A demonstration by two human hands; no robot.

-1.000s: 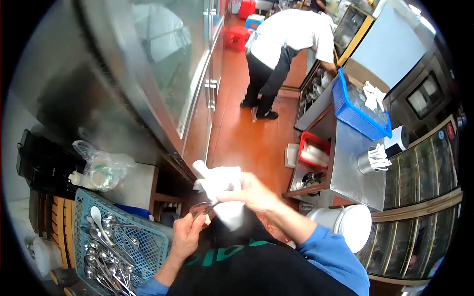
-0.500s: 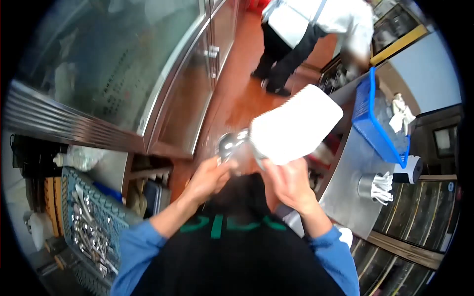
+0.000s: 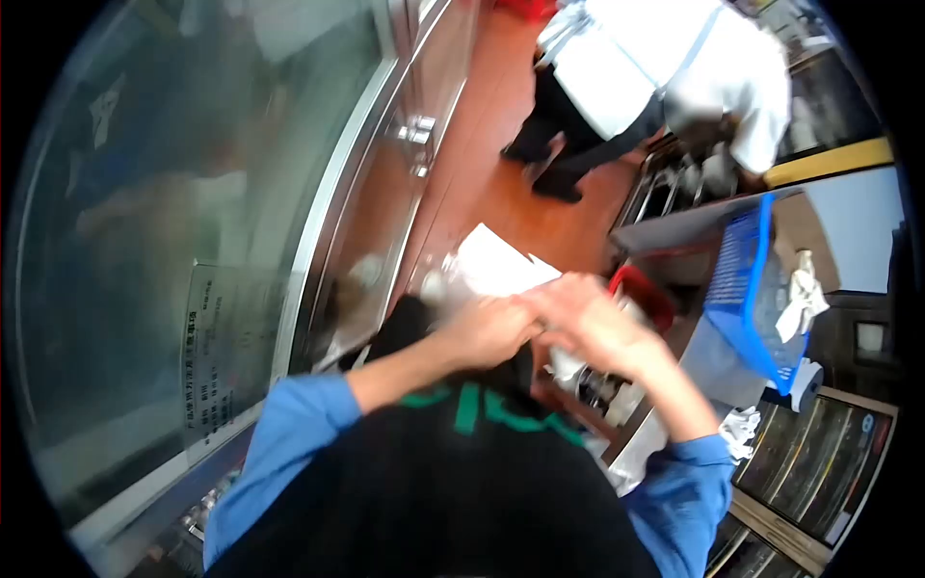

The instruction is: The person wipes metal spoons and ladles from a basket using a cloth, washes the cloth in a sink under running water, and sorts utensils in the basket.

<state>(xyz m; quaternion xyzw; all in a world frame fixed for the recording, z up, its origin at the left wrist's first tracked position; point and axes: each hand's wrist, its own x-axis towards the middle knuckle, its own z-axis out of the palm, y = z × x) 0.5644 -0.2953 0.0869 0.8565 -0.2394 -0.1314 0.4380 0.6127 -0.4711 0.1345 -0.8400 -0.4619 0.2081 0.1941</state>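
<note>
Close together in front of my dark apron are both hands. My left hand [image 3: 489, 330] is closed; the metal spoons it held are blurred, with a rounded shiny shape [image 3: 436, 286] beyond its fingers. My right hand [image 3: 590, 320] pinches the edge of a white cloth or paper [image 3: 501, 265], which spreads out ahead of the hands. The fingers of the two hands meet, and motion blur hides exactly what lies between them.
A person in white [image 3: 665, 67] bends over shelves at the upper right. Glass-doored steel cabinets [image 3: 318, 241] stand on the left. On the right are a blue basket [image 3: 747, 289] with a white cloth [image 3: 803, 297], a red container [image 3: 644, 294] and a glass-fronted cabinet [image 3: 805, 467].
My hands have come together, and the white sheet has swung lower and left. The view has turned, so the cutlery basket at left is mostly out of sight. The other person appears bent lower.
</note>
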